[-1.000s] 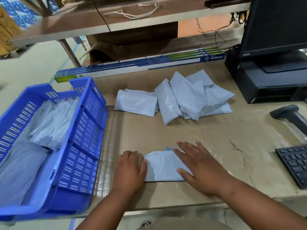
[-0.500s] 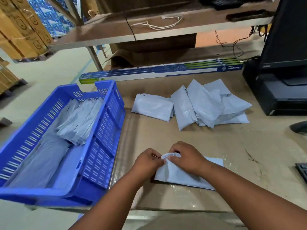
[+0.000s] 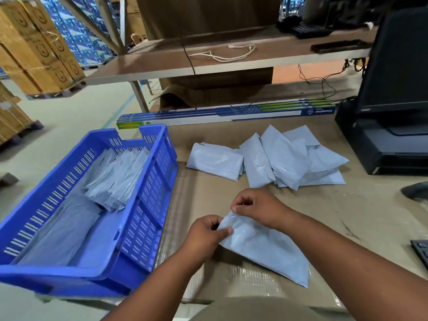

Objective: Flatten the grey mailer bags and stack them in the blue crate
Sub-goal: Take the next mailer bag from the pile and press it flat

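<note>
One grey mailer bag (image 3: 266, 249) lies slanted on the table in front of me, its left end lifted. My left hand (image 3: 205, 235) pinches that end's lower corner and my right hand (image 3: 257, 206) pinches its upper corner. A loose pile of grey mailer bags (image 3: 284, 158) sits farther back on the table, with a folded one (image 3: 215, 161) at its left. The blue crate (image 3: 148, 200) stands at the table's left edge and holds several flat grey bags (image 3: 115, 181).
A black monitor on its stand (image 3: 391, 126) fills the right side. A long blue and green tube-light box (image 3: 227, 112) lies along the table's back edge. A keyboard corner (image 3: 421, 251) shows at the far right. A shelf (image 3: 208, 61) hangs overhead.
My hands went from pressing flat on the bag to pinching its left end. The bag's left end has risen off the table and my hands have drawn apart along it.
</note>
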Demonstrator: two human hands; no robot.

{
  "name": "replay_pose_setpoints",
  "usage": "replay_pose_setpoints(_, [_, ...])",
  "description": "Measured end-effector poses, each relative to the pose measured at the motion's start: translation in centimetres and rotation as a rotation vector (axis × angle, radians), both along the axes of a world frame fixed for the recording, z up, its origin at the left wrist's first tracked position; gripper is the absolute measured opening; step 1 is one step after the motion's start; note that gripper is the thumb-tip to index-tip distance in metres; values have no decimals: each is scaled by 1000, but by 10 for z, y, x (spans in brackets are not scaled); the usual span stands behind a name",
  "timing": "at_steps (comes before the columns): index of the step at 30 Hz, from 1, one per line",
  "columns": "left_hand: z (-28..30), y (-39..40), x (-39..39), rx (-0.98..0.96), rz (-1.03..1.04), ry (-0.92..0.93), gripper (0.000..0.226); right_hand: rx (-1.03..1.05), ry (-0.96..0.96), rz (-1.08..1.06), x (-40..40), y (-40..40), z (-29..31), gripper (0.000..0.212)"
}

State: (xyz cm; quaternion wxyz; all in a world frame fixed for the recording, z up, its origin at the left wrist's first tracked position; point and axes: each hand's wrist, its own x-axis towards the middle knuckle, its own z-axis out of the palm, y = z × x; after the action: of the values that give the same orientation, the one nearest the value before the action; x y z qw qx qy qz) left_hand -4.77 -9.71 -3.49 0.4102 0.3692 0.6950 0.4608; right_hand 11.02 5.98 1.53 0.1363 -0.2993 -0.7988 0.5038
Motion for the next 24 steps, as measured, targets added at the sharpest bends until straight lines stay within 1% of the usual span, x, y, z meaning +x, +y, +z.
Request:
replay_pose_setpoints(3, [3,0,-1,12,-5,3,16,39,-47,19,-3,2,4,8])
replay_pose_setpoints(6, [3,-2,-3,13,1,-17,21,89,-113,51,-7,5,7,7])
replay_pose_setpoints(8, [4,-3,-4,9,-2,-29,24,133,-152,67,-9,7,10,11])
replay_pose_setpoints(10, [4,-3,-5,9,-4,-41,22,177,-185,95,-11,8,12,14])
replay_pose_setpoints(13, [3,-4,-6,6,-7,-55,17,220,-219,153,-15,10,14,11])
replay_pose_setpoints(17, [2,-5,-9,6,3,-49,21,189,-222,202,-19,13,21,5])
replay_pose_setpoints(22, [4,-5,-10,31,35,-98,25,227,-240,243,-21,12,23,11])
replay_pose_setpoints(24, [4,-5,-10,53,60,-135,28,184,-206,213,-22,12,26,11])
